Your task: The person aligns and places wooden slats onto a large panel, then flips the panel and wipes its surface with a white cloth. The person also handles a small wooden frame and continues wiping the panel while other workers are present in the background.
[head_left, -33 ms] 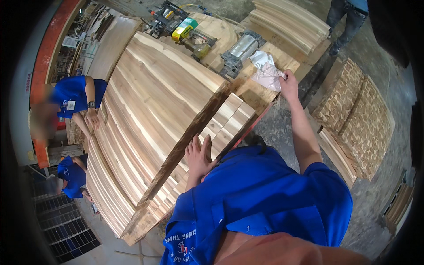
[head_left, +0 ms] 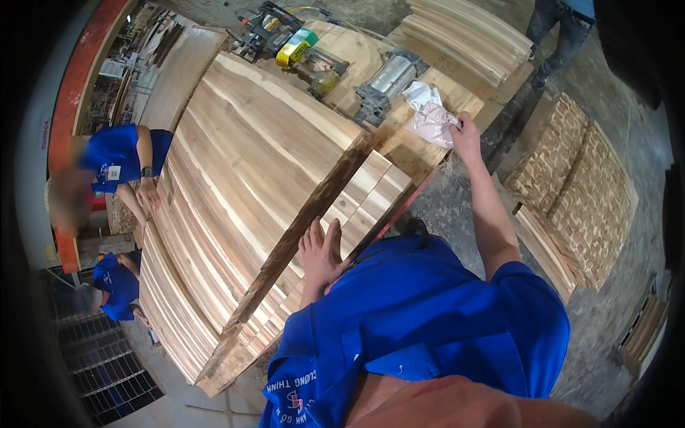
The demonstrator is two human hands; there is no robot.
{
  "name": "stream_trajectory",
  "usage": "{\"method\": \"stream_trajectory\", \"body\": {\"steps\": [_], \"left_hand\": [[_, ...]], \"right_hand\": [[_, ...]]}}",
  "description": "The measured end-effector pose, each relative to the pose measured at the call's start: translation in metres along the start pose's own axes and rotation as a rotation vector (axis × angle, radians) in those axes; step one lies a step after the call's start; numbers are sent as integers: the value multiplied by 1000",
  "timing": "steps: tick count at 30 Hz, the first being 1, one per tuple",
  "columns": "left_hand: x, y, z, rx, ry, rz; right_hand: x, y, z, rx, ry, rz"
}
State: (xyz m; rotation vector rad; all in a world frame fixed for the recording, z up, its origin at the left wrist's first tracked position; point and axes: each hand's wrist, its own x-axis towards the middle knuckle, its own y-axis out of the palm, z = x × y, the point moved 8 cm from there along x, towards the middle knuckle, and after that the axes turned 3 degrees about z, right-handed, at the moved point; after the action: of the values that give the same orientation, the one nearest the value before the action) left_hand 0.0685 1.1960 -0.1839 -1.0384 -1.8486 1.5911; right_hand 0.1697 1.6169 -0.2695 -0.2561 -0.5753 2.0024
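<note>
So there's a big stack of pale wood panels [head_left: 250, 178], streaky light-and-brown grain, lying on the work surface [head_left: 421, 153] and filling most of the view from about 9 to 12 o'clock. A shorter batch of narrow glued boards [head_left: 371, 192] sits along its near edge.

Left hand [head_left: 321, 253] lies flat on those narrow boards, fingers spread, grip open with nothing in it. Right hand [head_left: 465, 132] is out at 1 o'clock, grip closed on a crumpled white rag [head_left: 428, 114] at the surface edge, just beside a grey metal cylinder tool [head_left: 385, 82].

Compared with the earlier frame, nothing has shifted: hands, rag and panels match.

No containers that I can make out. A co-worker in blue [head_left: 118, 160] has a hand on the stack's far side at 9 o'clock.
</note>
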Motion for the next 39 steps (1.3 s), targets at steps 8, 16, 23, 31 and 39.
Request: {"method": "stream_trajectory", "body": {"steps": [8, 16, 23, 31, 39], "left_hand": [[2, -2, -1, -1, -5, 6], [1, 0, -1, 10, 9, -11], [1, -1, -2, 14, 14, 1], [5, -7, -3, 21, 20, -31], [-13, -22, 3, -32, 64, -136]], "right_hand": [[-16, 2, 20, 5, -259, -190], [-3, 19, 24, 190, -228, 49], [-4, 17, 31, -17, -321, -37], [1, 0, 59, -165, -431, -299], [-76, 58, 127, 1110, 2, 349]]}}
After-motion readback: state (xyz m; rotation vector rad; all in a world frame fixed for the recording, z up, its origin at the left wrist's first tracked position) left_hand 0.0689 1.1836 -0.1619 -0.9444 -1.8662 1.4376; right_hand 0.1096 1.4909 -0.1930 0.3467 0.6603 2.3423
